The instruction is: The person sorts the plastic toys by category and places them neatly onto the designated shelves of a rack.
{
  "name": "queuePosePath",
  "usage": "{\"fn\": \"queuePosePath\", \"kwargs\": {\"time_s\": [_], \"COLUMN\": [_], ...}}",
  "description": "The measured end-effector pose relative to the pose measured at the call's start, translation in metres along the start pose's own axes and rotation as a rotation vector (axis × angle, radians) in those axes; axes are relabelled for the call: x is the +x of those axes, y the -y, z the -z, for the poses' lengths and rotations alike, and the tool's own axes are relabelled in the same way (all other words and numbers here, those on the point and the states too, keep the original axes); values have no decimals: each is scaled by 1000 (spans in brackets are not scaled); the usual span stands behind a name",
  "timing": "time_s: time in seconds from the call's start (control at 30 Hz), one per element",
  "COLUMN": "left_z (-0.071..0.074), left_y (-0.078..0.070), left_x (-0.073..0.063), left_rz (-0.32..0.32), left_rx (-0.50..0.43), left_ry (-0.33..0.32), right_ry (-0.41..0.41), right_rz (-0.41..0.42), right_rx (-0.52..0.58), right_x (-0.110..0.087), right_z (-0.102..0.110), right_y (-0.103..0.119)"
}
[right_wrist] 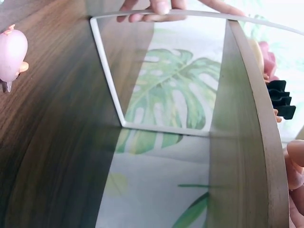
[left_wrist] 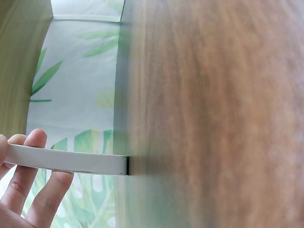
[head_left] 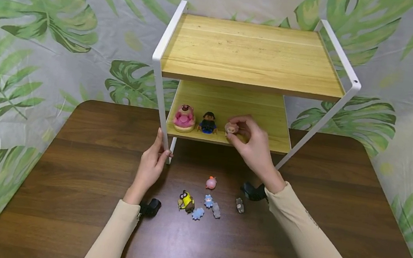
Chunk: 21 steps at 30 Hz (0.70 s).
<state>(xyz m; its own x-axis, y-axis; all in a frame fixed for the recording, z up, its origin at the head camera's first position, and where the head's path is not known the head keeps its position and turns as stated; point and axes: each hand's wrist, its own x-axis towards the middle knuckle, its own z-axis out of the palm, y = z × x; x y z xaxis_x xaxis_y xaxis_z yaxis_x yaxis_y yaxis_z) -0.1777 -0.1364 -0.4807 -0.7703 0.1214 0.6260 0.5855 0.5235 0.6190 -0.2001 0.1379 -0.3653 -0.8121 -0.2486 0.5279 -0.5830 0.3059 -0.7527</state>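
My right hand [head_left: 254,147] pinches a small pinkish figurine [head_left: 231,128] between thumb and fingers, at the front part of the lower wooden board [head_left: 264,142]. To its left on that board sit a dark-haired figurine [head_left: 208,123] in black and blue and a pink bear figurine [head_left: 184,119] on a round pale base. My left hand [head_left: 150,167] grips the white front leg [head_left: 161,91] of the shelf rack at the left, with fingers [left_wrist: 51,197] on both sides of the white bar in the left wrist view. Only fingertips [right_wrist: 295,164] of the right hand show in the right wrist view.
On the dark wooden table [head_left: 71,216] lie a pink round toy [head_left: 211,183], a yellow-and-brown figurine [head_left: 186,201], several small blue and grey figurines [head_left: 197,213] and a grey one [head_left: 240,205] at the right. The upper board [head_left: 248,55] overhangs the lower one.
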Motion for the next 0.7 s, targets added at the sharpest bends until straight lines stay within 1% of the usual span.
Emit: {"fn": "queuePosePath", "kwargs": {"time_s": [0.2, 0.5, 0.7], "left_z": [1, 0, 0], "left_y": [-1, 0, 0], "left_x": [0, 0, 0], "left_rz": [-1, -1, -2], "left_rx": [1, 0, -6], "left_ry": [0, -1, 0], "right_ry": [0, 23, 21], "right_rz": [0, 13, 6], "right_rx": [-3, -31, -8], "right_x": [0, 0, -1], "right_z": [0, 0, 1], "right_y": [-1, -1, 0]}}
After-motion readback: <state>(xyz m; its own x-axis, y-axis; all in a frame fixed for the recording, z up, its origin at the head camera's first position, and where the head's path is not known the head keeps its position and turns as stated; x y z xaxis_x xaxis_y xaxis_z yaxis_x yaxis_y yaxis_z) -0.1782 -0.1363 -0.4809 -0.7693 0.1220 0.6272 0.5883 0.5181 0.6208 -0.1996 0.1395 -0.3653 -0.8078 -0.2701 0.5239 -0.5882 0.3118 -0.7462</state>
